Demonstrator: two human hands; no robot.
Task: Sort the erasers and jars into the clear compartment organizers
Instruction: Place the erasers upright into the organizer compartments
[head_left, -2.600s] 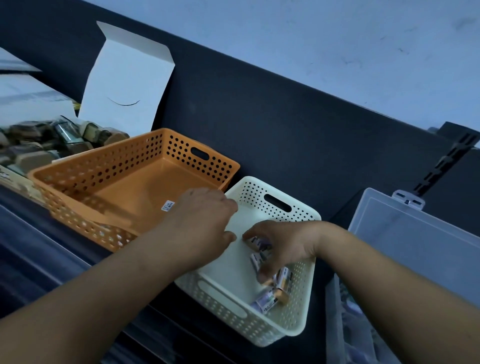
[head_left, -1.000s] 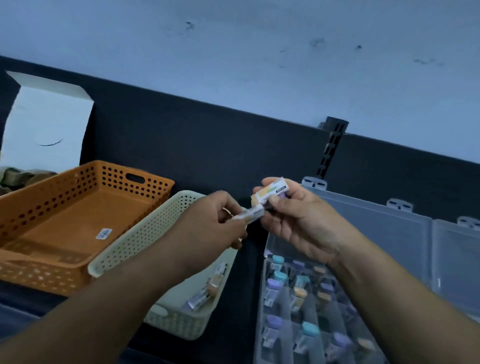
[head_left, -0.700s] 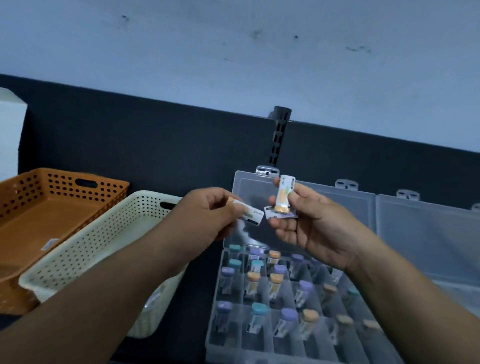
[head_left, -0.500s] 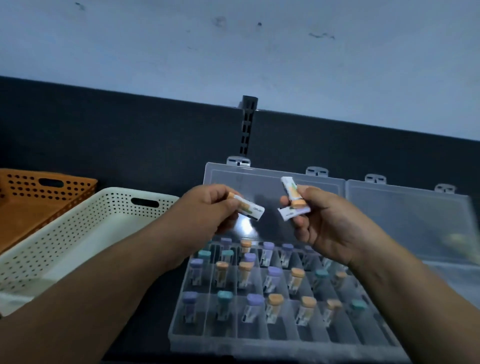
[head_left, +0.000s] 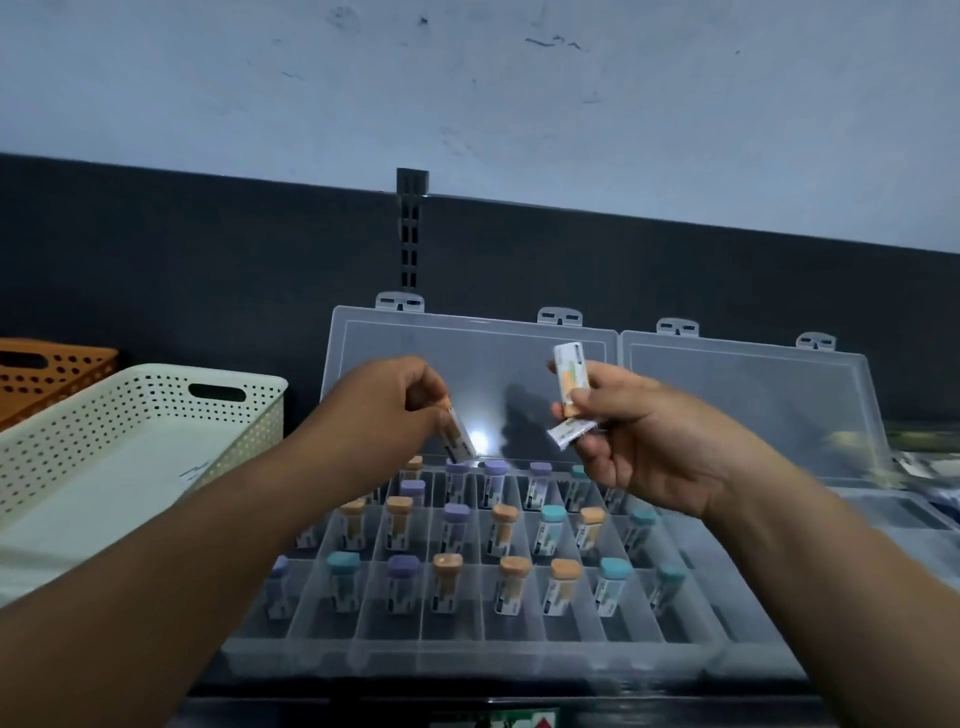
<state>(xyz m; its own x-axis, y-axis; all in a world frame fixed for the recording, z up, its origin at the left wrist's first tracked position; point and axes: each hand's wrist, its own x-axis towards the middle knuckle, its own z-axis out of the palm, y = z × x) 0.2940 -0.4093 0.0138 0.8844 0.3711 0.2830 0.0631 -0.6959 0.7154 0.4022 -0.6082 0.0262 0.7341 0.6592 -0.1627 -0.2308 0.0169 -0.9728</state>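
- left hand (head_left: 382, 410) pinched one eraser (head_left: 458, 439) between thumb and fingertips; eraser tilted, lower end pointing down over far row of clear organizer (head_left: 467, 657), apart from it
- right hand (head_left: 644, 447) held two more; upright eraser (head_left: 570, 376) stuck up above the fingers; second eraser (head_left: 571, 431) poked out leftward below it; fingers curled round both
- organizer open, lid (head_left: 467, 364) propped up behind; sorted erasers (head_left: 503, 530) stood one per cell in far and middle rows; near row looked unfilled
- second organizer (head_left: 753, 395) just beside it on right, lid also up
- white basket (head_left: 156, 374) to left, orange basket (head_left: 52, 364) beyond it at far left
- step, as judged: placing left-hand eraser into a cell; could not tell which cell was meant
- next move likely called for lowering it end-first into a free cell, easing the pinch, then passing one over from right hand; risk of knocking neighbours standing close by
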